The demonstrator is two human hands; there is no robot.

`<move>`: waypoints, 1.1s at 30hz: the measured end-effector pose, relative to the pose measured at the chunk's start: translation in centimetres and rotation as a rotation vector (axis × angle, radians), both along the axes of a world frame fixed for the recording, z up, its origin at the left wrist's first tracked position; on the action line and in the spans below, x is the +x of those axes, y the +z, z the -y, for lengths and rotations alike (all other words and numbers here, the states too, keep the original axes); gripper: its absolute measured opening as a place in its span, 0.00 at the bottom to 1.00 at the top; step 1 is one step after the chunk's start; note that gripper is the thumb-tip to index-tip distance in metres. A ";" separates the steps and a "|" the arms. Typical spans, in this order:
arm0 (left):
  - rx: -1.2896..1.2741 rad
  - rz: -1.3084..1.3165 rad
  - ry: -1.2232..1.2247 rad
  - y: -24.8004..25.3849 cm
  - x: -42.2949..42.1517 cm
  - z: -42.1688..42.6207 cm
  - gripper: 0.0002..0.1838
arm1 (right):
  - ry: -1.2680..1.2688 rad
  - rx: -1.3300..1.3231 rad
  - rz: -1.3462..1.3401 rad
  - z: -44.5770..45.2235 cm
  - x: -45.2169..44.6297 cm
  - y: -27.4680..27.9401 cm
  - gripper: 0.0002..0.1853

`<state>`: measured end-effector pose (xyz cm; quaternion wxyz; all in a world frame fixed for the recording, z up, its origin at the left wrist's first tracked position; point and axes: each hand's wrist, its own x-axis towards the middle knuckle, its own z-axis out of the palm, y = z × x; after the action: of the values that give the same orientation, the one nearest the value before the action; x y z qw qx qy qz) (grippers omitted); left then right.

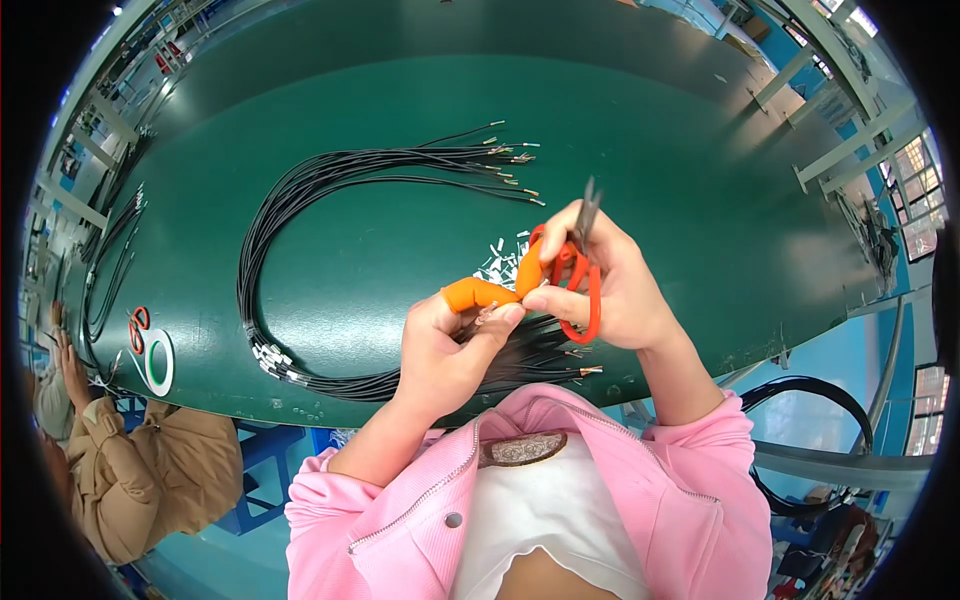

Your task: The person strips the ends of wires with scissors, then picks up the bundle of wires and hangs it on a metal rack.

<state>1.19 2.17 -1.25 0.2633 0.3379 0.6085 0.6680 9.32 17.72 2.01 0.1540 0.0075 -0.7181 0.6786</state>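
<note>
My left hand [440, 345], an orange finger cover on its index finger, pinches the thin stripped wires [487, 313] at a cable's end. My right hand [615, 290] holds red-handled scissors [596, 300] with the blades pointing up and away. Its thumb and orange-covered index finger also meet at the wire tips beside my left fingertips; what they pinch is too small to make out. A bundle of black cables [265, 220] curves in a U on the table, and its near end passes beneath my hands. Small white scraps [497, 268] lie just behind my fingers.
The green table [400, 240] carries a white-and-green tape roll [158, 362] and another red-handled scissors [138, 325] at the left. A person in a brown jacket [160, 470] sits there, beside more black cables [95, 290]. Coiled black cable [815, 385] hangs at the right.
</note>
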 end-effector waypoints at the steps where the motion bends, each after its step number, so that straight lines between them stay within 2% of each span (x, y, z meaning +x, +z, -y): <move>1: -0.026 -0.169 0.062 -0.1 0.0 -0.1 0.03 | 0.004 -0.070 0.051 0.0 -0.1 0.0 0.16; 5: 0.017 -0.895 0.316 -0.5 0.2 -0.7 0.06 | -0.007 -0.286 0.129 0.0 -0.3 -1.0 0.17; 7: 0.007 -1.029 0.351 -0.5 0.2 -0.8 0.07 | -0.003 -0.446 0.232 -0.1 -0.1 -1.1 0.17; 8: 0.003 -1.096 0.368 -0.6 0.2 -0.9 0.08 | -0.039 -0.435 0.220 -0.1 -0.1 -1.1 0.18; 11: 0.030 -1.051 0.363 -0.8 0.0 -1.3 0.08 | -0.109 -0.395 0.182 0.1 0.1 -1.2 0.18; 20: -0.046 -0.405 0.180 0.5 0.0 -0.8 0.04 | -0.173 -0.275 0.091 -1.3 0.8 -0.7 0.18; 22: -0.053 -0.360 0.151 0.7 0.0 -0.7 0.04 | -0.237 -0.206 0.031 -1.2 0.7 -0.7 0.18; 25: -0.060 -0.297 0.108 0.8 -0.1 -0.8 0.04 | -0.061 -0.183 -0.057 -1.1 0.8 -0.5 0.17; 29: -0.023 -0.154 0.055 0.8 0.0 -0.7 0.04 | -0.056 0.170 -0.117 -0.3 0.6 -0.9 0.15; 32: -0.041 -0.203 0.060 1.1 0.0 -0.6 0.04 | -0.053 0.207 -0.141 -0.2 0.7 -0.6 0.15; 33: -0.033 -0.290 0.087 0.9 0.0 -0.6 0.03 | -0.057 0.214 -0.151 -0.2 0.8 -0.6 0.16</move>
<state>1.23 2.74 -0.37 0.1490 0.4000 0.6652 0.6127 10.10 17.89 1.43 0.2253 0.0545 -0.7728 0.5908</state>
